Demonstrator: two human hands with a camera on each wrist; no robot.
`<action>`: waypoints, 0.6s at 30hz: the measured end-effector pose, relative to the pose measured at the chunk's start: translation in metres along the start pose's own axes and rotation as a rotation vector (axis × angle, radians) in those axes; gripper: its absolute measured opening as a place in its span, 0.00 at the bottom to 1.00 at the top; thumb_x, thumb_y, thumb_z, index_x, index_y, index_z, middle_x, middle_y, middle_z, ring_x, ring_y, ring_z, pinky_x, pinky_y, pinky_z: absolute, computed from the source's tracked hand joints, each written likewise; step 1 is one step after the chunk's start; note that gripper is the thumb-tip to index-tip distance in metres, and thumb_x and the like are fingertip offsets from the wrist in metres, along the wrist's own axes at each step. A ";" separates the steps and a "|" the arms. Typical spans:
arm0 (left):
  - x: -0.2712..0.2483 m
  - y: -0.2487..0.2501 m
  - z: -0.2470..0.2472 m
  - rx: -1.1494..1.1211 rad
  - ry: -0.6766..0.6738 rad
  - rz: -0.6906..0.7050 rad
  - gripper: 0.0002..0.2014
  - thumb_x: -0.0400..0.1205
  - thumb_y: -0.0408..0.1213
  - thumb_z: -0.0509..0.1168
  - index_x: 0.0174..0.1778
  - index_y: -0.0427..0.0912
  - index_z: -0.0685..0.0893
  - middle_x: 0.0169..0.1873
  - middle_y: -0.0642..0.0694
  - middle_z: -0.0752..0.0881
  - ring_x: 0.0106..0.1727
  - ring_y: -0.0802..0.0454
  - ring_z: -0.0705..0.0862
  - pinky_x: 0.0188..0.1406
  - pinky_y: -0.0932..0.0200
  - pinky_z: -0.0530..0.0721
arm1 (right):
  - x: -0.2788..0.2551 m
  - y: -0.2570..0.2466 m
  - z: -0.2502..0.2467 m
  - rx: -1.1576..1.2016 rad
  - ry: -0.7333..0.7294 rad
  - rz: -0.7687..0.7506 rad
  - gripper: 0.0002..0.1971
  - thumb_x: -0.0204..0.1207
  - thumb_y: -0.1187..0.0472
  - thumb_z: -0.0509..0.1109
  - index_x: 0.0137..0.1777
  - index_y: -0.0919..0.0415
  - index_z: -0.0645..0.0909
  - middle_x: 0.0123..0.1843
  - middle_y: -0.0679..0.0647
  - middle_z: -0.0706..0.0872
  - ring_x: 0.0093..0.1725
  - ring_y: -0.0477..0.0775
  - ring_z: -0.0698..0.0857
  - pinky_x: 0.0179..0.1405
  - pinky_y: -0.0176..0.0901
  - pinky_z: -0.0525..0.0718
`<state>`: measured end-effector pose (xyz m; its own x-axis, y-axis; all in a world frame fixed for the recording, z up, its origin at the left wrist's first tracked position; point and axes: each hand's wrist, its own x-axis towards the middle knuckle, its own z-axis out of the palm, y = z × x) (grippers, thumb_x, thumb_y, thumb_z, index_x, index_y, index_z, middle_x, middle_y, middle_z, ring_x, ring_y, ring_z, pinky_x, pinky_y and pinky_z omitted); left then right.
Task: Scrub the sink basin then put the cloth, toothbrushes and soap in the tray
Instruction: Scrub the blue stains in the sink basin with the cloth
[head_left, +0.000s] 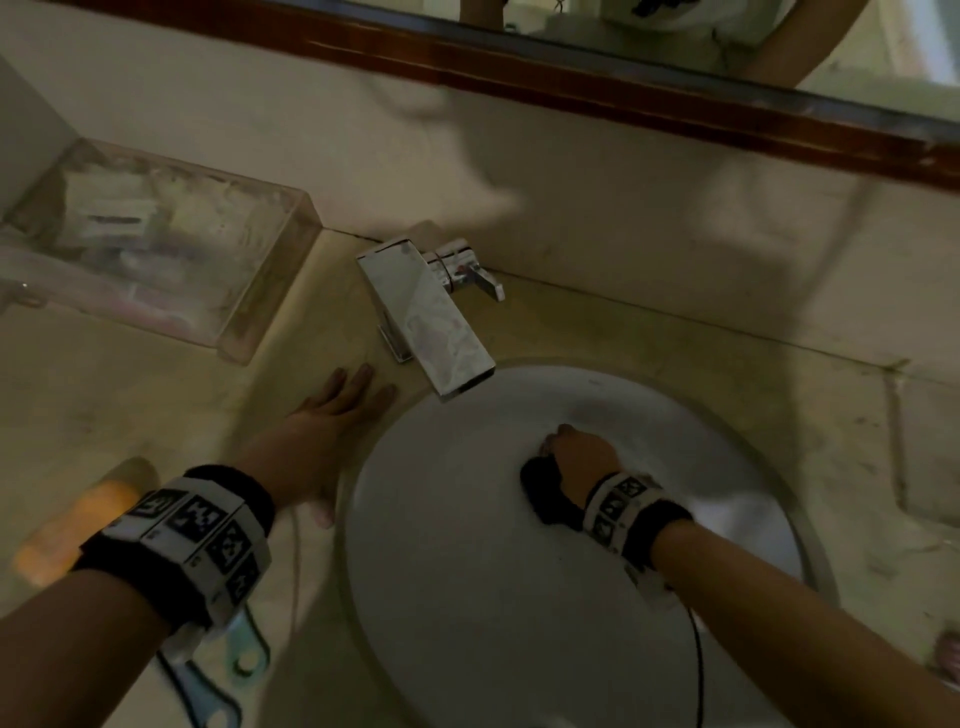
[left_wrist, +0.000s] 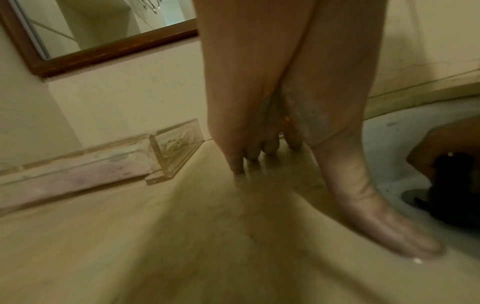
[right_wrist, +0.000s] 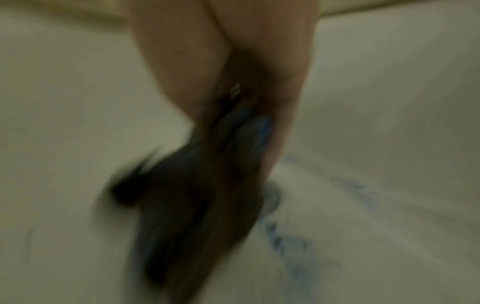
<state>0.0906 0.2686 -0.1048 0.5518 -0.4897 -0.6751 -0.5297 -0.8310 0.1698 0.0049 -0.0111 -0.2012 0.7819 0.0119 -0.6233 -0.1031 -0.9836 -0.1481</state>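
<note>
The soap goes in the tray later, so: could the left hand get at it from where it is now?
Probably yes. The left hand lies flat and free on the counter, and the orange soap sits uncovered beside that wrist.

Dark cloth (head_left: 545, 493) bunched in white sink basin (head_left: 467, 597); orange soap (head_left: 78, 525) on counter.

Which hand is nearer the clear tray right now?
Left. The left hand rests flat on the counter, between the sink basin and the tray. The right hand is inside the basin, gripping the dark cloth.
</note>
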 end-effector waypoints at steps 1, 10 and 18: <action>0.000 0.000 0.000 0.000 -0.001 0.000 0.77 0.50 0.49 0.86 0.74 0.51 0.26 0.81 0.49 0.30 0.83 0.36 0.33 0.85 0.40 0.48 | -0.003 0.009 -0.004 0.055 -0.033 -0.045 0.20 0.80 0.61 0.64 0.71 0.63 0.72 0.72 0.62 0.75 0.70 0.61 0.76 0.72 0.48 0.72; -0.002 0.006 -0.003 0.056 -0.020 -0.024 0.75 0.54 0.52 0.84 0.66 0.49 0.19 0.82 0.44 0.29 0.83 0.37 0.33 0.85 0.44 0.46 | -0.048 0.037 0.018 -0.429 -0.559 -0.224 0.21 0.81 0.63 0.64 0.73 0.66 0.70 0.76 0.65 0.72 0.73 0.65 0.74 0.73 0.56 0.72; -0.001 0.004 -0.002 0.025 -0.026 -0.033 0.78 0.52 0.51 0.85 0.75 0.42 0.24 0.83 0.44 0.31 0.83 0.36 0.33 0.85 0.44 0.45 | 0.001 0.030 -0.004 -0.359 -0.160 -0.084 0.22 0.87 0.56 0.49 0.76 0.66 0.64 0.75 0.65 0.72 0.68 0.65 0.77 0.71 0.53 0.75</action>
<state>0.0889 0.2656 -0.1022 0.5522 -0.4549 -0.6987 -0.5280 -0.8394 0.1293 0.0051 -0.0417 -0.2028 0.6701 0.0949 -0.7362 0.2006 -0.9781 0.0564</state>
